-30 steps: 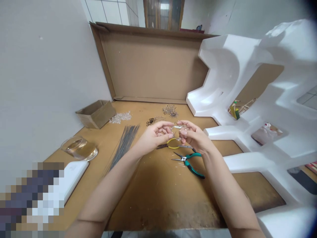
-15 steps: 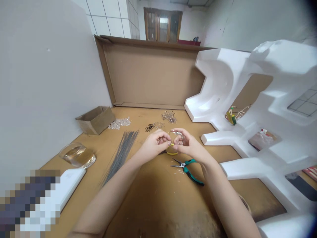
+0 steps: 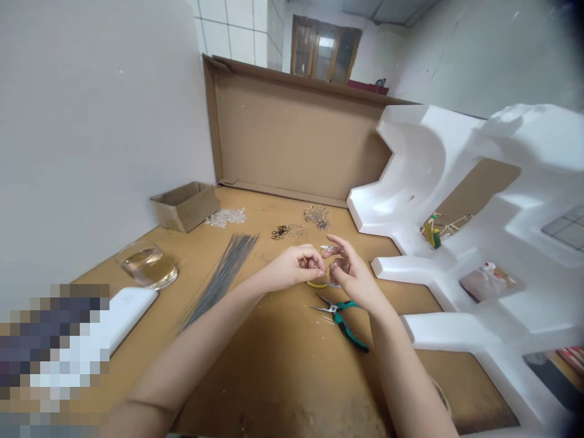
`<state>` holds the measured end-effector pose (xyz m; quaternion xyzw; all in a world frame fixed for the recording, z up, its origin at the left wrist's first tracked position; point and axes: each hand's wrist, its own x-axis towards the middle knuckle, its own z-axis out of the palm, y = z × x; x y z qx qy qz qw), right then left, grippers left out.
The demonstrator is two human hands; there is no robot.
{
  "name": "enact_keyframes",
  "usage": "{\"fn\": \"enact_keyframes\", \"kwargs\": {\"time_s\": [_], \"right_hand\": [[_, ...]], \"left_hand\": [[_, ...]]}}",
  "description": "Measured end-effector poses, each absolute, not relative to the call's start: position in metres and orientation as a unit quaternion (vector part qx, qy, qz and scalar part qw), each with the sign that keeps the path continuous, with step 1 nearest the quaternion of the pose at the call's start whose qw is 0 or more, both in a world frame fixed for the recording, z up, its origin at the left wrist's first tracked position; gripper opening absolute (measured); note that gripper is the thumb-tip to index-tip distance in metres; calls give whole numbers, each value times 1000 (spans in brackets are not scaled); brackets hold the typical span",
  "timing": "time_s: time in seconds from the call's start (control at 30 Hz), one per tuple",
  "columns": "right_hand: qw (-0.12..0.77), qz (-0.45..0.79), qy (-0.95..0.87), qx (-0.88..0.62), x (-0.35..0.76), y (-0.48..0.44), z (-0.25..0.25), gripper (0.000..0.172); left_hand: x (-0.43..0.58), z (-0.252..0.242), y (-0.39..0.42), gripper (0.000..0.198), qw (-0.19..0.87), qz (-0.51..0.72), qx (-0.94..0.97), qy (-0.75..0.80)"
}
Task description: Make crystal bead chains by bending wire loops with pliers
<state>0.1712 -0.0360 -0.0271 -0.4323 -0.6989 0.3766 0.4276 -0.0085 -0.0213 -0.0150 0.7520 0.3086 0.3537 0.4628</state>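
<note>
My left hand [image 3: 295, 267] and my right hand [image 3: 349, 274] meet above the brown table [image 3: 283, 365], fingertips pinched together on a small clear crystal piece with a thin wire [image 3: 329, 254]. Both hands are closed in a pinch. Just under them lie yellow-handled pliers [image 3: 319, 284], mostly hidden by the hands. Green-handled pliers [image 3: 343, 316] lie on the table right below my right hand.
A bundle of thin grey wires [image 3: 219, 283] lies to the left. Clear beads [image 3: 225, 216], black rings [image 3: 279, 232] and metal bits [image 3: 316, 216] sit further back. A small cardboard box [image 3: 185, 205], a glass dish [image 3: 146, 265], a white slab [image 3: 130, 307] and white foam packing [image 3: 479, 201] surround the area.
The view has shifted right and up. My hands have drawn closer together, keeping the pinch on the small clear piece.
</note>
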Motion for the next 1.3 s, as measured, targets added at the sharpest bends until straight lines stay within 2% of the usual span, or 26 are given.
{"fn": "enact_keyframes", "kwargs": {"time_s": [0.1,0.17,0.27,0.43,0.6,0.77,0.9,1.03,1.3], "right_hand": [[441,420,-654,-448,167,-23,-40,46],[443,435,-628,-469,160,-14,-52,41],[418,452,-627,-477,149,-8,-70,38],[362,479,-655,-460,131,-17,-97,43],[341,507,-653,-447,131,-34,-118,61],[317,595,-616,-407,145,-57,-121,72],[360,580,-606,-408,144,-77,-131,63],[393,603,-569,-398,145,-89,-136,57],[420,640,-456,-454,150,-87,-127,40]], "left_hand": [[-3,-31,-14,12,480,360,729,328],[-2,-47,-10,15,452,373,719,374],[-10,-76,-10,19,459,399,676,416],[-35,-125,-30,35,439,460,639,433],[-40,-154,-46,40,403,419,667,467],[-38,-155,-61,52,393,383,700,458],[-41,-146,-72,59,387,368,710,458],[-45,-140,-73,46,374,371,730,436],[-45,-139,-71,49,437,351,716,415]]}}
